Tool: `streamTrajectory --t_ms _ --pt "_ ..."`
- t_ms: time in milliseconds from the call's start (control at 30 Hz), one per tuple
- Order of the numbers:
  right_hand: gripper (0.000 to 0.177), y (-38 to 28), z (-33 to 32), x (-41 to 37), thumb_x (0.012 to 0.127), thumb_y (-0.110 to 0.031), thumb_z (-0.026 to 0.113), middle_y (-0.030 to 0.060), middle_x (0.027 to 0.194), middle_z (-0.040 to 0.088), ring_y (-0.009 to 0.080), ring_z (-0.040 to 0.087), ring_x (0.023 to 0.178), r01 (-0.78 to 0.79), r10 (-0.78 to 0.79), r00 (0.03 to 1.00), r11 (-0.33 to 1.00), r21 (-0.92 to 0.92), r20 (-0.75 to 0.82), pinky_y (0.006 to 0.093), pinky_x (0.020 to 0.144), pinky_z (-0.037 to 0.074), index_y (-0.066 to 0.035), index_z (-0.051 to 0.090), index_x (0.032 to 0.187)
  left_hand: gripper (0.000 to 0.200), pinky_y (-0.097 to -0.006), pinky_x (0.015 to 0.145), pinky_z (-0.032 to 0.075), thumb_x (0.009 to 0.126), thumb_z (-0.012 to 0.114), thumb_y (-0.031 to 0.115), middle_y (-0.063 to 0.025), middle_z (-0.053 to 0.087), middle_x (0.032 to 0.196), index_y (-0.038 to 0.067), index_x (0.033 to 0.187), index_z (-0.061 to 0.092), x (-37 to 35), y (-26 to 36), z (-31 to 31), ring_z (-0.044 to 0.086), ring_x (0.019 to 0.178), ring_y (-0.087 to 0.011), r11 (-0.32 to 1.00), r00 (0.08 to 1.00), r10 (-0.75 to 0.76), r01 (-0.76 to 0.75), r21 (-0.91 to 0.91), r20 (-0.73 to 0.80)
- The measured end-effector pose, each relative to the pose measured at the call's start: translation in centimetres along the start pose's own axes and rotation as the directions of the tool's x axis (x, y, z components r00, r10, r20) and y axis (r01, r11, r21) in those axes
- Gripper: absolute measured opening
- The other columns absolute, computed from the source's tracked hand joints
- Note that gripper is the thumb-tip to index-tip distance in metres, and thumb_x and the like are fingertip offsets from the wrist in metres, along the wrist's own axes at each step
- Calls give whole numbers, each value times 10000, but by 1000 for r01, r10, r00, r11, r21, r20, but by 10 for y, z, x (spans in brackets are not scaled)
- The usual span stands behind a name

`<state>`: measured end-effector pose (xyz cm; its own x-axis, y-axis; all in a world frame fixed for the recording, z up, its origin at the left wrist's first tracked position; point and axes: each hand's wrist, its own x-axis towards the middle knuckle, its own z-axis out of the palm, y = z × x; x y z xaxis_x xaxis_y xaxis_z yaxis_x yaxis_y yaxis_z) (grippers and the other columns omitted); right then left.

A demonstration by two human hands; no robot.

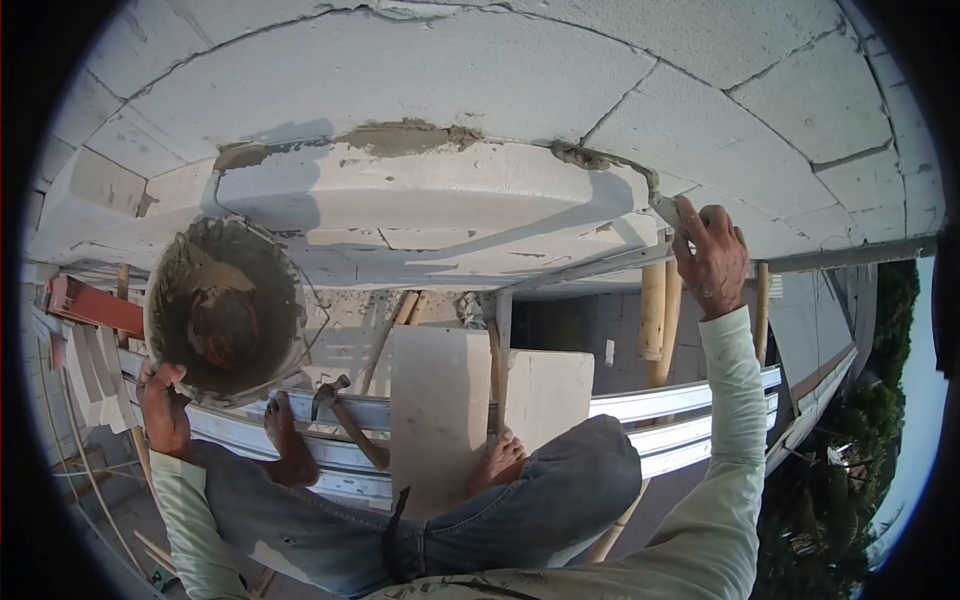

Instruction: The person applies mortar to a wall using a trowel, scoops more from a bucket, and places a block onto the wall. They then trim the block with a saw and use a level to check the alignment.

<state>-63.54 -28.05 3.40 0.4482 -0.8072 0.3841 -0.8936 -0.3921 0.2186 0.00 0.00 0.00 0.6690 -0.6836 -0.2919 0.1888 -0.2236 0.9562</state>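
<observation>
My right hand [712, 258] is closed around a mortar-smeared trowel [664, 206], at the right end of a pale block [430, 185] set against the wall. Wet mortar [580, 155] lies along the joint near the tool's tip, and another grey patch [410, 137] covers the joint's middle. On the left, my left hand [165, 408] grips the lower rim of a mortar-caked bucket [300, 300]. Grey mortar lines the bucket, and something dark and reddish inside it cannot be made out clearly.
Below the wall, my bare feet rest on metal planks [670, 402] and a loose white block [435, 400]. A second block [545, 390] lies beside it. A hammer [352, 425] leans near my foot. Bamboo poles [653, 310] stand at right; a drop with trees [840, 470] shows beyond.
</observation>
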Motion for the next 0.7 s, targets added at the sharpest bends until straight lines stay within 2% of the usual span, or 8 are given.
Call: streamTrajectory --t_ms 100,200,267,367,400,467,567,700 --pt "534 -11 8 2 708 -113 694 51 841 486 217 566 799 33 -33 999 999 -8 -13 391 682 458 -200 578 1222 83 -257 727 410 701 570 34 -14 581 744 59 779 572 2 11 -2 532 720 -125 995 995 95 -96 40 30" --pt "504 -17 -6 4 712 -110 689 50 839 483 216 565 787 60 -60 998 998 -6 -27 392 672 462 -202 587 1197 83 -255 725 407 692 570 31 -13 577 738 60 771 568 0 1 -3 529 719 -124 997 998 65 -65 36 4" --pt "507 -21 -6 6 714 -109 686 49 839 484 217 567 786 70 -72 996 997 -25 -47 392 673 469 -214 579 1198 109 -290 805 393 741 599 124 -24 573 819 66 827 566 6 -2 -13 526 803 -143 997 995 45 -51 66 91" --pt "528 -17 1 9 713 -106 685 52 840 488 222 571 788 31 -31 1000 1000 -6 1 392 681 472 -226 564 1213 129 -291 803 388 755 596 156 -25 568 818 57 830 562 10 -9 -21 521 800 -145 991 983 84 -99 87 163" --pt "528 -19 -1 12 713 -106 685 52 840 488 222 571 788 35 -35 999 999 -2 -5 392 681 472 -226 564 1213 129 -291 803 388 755 596 156 -25 568 818 57 830 562 3 -1 -9 521 800 -145 991 984 89 -103 86 157" --pt "532 -24 -8 9 711 -104 687 55 843 495 225 575 782 16 -11 996 998 59 -83 392 673 474 -227 562 1213 107 -233 689 397 682 566 4 5 559 718 63 771 570 -16 17 29 505 674 -99 997 997 58 -60 47 41" --pt "517 -20 2 12 707 -102 689 52 845 501 226 578 779 52 -52 999 997 -51 -5 390 672 473 -214 575 1199 102 -227 661 383 686 562 -4 13 551 704 67 759 567 -9 12 20 488 653 -88 991 997 79 -81 104 22" --pt "510 -23 -6 12 708 -102 689 51 842 503 227 577 781 55 -55 998 998 -22 -33 389 676 470 -209 582 1195 91 -228 646 371 692 561 -4 16 542 693 74 740 558 -6 4 16 474 647 -81 999 1000 24 -23 34 -11"
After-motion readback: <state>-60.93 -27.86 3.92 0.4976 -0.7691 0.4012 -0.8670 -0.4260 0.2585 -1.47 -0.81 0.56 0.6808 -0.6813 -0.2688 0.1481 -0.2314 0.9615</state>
